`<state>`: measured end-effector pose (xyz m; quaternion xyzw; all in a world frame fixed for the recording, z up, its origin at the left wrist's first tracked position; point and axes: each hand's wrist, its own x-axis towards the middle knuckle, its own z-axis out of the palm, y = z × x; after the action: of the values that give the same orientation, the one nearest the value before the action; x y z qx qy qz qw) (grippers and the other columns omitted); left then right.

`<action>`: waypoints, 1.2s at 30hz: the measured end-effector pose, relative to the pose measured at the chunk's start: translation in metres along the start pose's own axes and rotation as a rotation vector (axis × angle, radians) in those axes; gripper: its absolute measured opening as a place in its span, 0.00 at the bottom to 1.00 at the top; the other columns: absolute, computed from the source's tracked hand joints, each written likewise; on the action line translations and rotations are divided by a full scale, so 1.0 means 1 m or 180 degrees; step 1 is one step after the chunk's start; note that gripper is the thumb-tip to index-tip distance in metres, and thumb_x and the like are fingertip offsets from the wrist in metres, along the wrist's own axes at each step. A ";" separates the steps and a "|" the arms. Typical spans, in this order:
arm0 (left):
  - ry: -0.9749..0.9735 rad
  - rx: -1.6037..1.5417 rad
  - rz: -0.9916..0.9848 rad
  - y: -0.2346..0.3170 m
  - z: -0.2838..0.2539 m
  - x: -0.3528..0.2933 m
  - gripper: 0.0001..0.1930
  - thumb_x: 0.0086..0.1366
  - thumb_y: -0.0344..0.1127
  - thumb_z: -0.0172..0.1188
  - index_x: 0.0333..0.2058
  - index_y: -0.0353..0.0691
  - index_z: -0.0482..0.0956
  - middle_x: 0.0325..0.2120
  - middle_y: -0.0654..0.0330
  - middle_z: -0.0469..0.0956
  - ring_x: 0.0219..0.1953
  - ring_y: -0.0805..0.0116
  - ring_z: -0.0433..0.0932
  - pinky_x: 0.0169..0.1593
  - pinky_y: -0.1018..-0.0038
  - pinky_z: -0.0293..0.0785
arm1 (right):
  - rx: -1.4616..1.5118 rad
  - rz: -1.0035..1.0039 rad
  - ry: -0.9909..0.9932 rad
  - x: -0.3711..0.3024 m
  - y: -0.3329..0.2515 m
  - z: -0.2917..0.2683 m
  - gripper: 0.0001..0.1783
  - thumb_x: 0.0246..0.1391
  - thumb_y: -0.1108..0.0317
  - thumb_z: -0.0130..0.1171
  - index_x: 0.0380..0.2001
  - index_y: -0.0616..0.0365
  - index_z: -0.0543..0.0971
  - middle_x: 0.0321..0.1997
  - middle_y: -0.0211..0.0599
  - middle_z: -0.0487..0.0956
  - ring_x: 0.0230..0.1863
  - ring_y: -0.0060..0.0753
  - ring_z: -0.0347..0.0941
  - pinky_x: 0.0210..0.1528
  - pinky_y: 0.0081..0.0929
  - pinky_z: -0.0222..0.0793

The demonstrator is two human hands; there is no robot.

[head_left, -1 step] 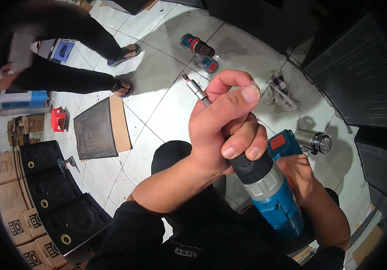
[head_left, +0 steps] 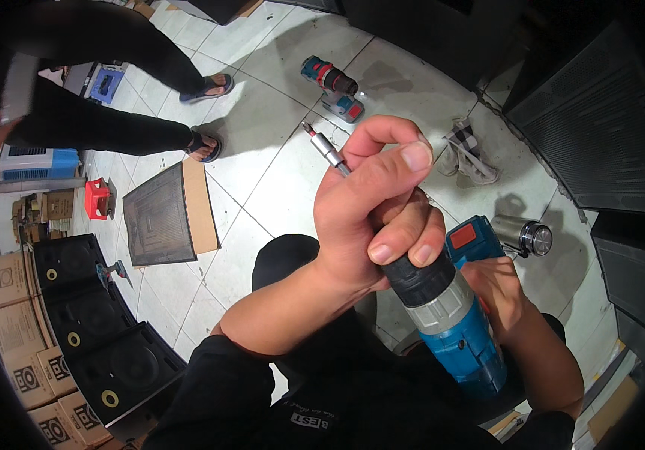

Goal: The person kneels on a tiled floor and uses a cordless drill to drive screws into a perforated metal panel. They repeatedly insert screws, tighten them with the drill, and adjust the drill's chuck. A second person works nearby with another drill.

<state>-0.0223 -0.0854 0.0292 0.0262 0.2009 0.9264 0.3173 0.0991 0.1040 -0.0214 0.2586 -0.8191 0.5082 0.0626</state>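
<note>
My left hand [head_left: 364,199] is closed around the shaft of a silver screwdriver bit holder [head_left: 325,147]. Its tip, with a red band, points up and to the left; the rear end is hidden in my palm. Two of those fingertips rest on the black chuck of a blue and grey cordless drill [head_left: 457,341]. My right hand [head_left: 496,289] is wrapped round the drill's handle, beside its blue battery [head_left: 475,238] with a red patch. The drill is tilted, chuck toward my left hand.
On the tiled floor are another cordless drill [head_left: 330,79], a crumpled cloth bag [head_left: 469,154], a steel flask [head_left: 529,236] and a speaker grille [head_left: 159,217] on cardboard. Black speakers [head_left: 90,315] and cartons [head_left: 11,322] line the left. A person's sandalled feet [head_left: 206,146] are at upper left.
The other person's hand and the pale thing by it have shifted slightly left. My hands, the bit holder and the drill have not visibly moved.
</note>
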 end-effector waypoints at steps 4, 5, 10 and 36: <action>-0.0084 -0.0147 0.0055 -0.002 -0.002 -0.001 0.10 0.76 0.29 0.40 0.49 0.34 0.68 0.12 0.74 0.56 0.08 0.82 0.63 0.21 0.71 0.76 | 0.0016 0.0040 -0.0022 -0.002 0.000 -0.001 0.09 0.49 0.72 0.57 0.34 0.66 0.77 0.24 0.42 0.75 0.22 0.46 0.77 0.26 0.39 0.75; -0.0134 -0.0090 0.0073 -0.002 -0.002 -0.001 0.10 0.76 0.29 0.40 0.49 0.34 0.68 0.12 0.75 0.56 0.08 0.82 0.63 0.21 0.71 0.77 | -0.0005 0.0001 -0.0045 -0.002 0.000 -0.002 0.09 0.49 0.72 0.57 0.34 0.65 0.77 0.25 0.42 0.75 0.22 0.45 0.77 0.26 0.39 0.75; -0.0165 -0.0217 0.0045 -0.003 -0.001 -0.001 0.09 0.76 0.30 0.40 0.49 0.35 0.67 0.12 0.75 0.57 0.08 0.82 0.64 0.22 0.71 0.78 | 0.0009 -0.0002 -0.0034 -0.003 -0.002 -0.002 0.09 0.49 0.72 0.57 0.34 0.65 0.77 0.27 0.41 0.77 0.23 0.44 0.78 0.27 0.38 0.76; 0.0714 0.0548 -0.0047 -0.009 -0.002 0.011 0.07 0.68 0.34 0.53 0.39 0.37 0.76 0.14 0.75 0.62 0.09 0.83 0.63 0.21 0.74 0.73 | -0.1270 -0.0043 -0.0216 0.006 -0.002 -0.022 0.15 0.51 0.73 0.60 0.43 0.68 0.78 0.25 0.40 0.76 0.24 0.43 0.78 0.32 0.37 0.75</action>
<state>-0.0256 -0.0731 0.0227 -0.0519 0.3141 0.9005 0.2962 0.0921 0.1199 -0.0071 0.2635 -0.9034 0.3265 0.0883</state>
